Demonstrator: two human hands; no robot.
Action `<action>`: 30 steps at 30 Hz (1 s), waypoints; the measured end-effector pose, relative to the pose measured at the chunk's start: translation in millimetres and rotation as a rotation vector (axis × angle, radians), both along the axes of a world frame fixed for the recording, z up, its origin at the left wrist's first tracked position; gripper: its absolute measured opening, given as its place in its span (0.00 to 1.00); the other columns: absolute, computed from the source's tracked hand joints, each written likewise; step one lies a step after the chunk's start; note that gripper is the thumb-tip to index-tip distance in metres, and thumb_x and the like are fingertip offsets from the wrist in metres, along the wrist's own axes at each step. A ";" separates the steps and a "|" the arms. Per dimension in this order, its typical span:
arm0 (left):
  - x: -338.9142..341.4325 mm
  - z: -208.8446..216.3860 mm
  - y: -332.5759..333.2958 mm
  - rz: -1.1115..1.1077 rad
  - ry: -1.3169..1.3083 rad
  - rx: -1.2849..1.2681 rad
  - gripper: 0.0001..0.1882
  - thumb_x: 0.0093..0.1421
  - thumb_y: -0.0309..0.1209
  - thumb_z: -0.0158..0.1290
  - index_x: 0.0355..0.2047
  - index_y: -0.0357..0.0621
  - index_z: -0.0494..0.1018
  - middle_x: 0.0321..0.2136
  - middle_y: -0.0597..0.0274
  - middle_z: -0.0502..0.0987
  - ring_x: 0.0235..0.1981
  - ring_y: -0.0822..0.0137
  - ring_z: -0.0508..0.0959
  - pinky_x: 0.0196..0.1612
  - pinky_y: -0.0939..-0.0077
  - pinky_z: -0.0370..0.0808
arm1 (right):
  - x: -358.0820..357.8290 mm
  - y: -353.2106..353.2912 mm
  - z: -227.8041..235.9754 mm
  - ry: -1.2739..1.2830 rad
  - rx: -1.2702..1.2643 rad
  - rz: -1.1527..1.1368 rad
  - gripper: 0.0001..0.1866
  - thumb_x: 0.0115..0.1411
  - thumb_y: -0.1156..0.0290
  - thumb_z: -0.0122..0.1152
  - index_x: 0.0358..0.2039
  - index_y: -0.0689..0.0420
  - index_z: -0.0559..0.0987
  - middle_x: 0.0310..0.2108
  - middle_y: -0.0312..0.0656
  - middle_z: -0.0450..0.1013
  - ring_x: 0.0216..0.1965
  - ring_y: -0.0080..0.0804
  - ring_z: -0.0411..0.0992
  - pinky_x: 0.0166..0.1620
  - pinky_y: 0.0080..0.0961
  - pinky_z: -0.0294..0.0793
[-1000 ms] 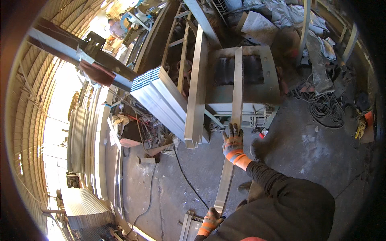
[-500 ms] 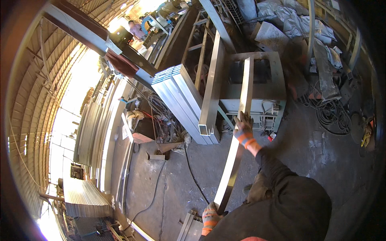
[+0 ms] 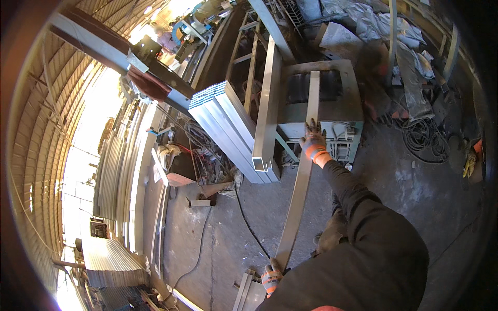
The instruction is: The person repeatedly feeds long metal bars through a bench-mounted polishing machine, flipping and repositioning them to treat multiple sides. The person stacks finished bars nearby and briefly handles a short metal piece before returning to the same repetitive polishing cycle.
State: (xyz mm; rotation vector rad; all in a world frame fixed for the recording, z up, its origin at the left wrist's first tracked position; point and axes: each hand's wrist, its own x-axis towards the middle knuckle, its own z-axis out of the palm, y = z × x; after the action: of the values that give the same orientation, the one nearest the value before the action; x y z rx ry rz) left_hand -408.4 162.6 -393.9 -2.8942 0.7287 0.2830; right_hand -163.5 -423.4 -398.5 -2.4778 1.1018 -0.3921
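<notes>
overexposed daylight through left-hand opening (image 3: 82, 179) | floor (image 3: 415, 212) dim toward right edge | corrugated sheets (image 3: 111, 256) glare | strong fisheye bending, black picture corners

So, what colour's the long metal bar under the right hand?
The metal bar is silvery grey, in the head view.

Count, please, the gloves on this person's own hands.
2: one on the right hand, atop the long metal bar; one on the left hand, at that bar's near end.

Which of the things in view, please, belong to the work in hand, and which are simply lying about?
Apparently in use:
long metal bar, right hand on top, left hand at its near end

Apparently just lying about:
coiled black cable
short metal offcut
crumpled pale sheeting
</notes>
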 end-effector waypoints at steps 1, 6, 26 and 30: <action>-0.2 -3.0 3.7 -0.033 -0.014 -0.041 0.33 0.76 0.36 0.52 0.79 0.46 0.60 0.41 0.46 0.80 0.38 0.42 0.85 0.35 0.45 0.81 | -3.6 -3.5 0.7 0.081 0.000 -0.021 0.47 0.68 0.47 0.61 0.84 0.46 0.60 0.88 0.41 0.45 0.85 0.51 0.47 0.79 0.67 0.54; 5.6 1.1 8.8 -0.057 -0.002 -0.009 0.35 0.74 0.34 0.53 0.79 0.45 0.61 0.40 0.48 0.79 0.37 0.44 0.85 0.34 0.46 0.81 | -4.4 -5.8 -0.3 0.015 0.132 0.015 0.51 0.67 0.44 0.67 0.85 0.43 0.57 0.88 0.40 0.43 0.82 0.54 0.55 0.75 0.56 0.69; 61.9 10.5 22.7 0.377 1.228 -0.898 0.38 0.69 0.32 0.69 0.75 0.34 0.68 0.61 0.56 0.83 0.58 0.67 0.83 0.59 0.68 0.81 | 28.4 -3.3 -54.1 -0.335 0.158 -0.089 0.63 0.56 0.60 0.75 0.87 0.46 0.47 0.86 0.59 0.45 0.80 0.64 0.56 0.79 0.45 0.65; 75.0 30.4 12.5 0.755 1.549 -0.907 0.29 0.75 0.43 0.60 0.67 0.33 0.75 0.54 0.59 0.86 0.48 0.66 0.85 0.54 0.65 0.82 | 45.0 -29.7 -65.7 -0.526 0.378 -0.048 0.64 0.56 0.56 0.78 0.85 0.59 0.50 0.84 0.63 0.50 0.80 0.64 0.57 0.80 0.45 0.61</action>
State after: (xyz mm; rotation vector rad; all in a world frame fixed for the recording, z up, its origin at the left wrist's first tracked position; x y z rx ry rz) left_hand -333.4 175.1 -363.6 -2.9012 -0.4413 3.0543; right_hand -118.4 -453.1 -464.2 -1.8699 0.9112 -0.7250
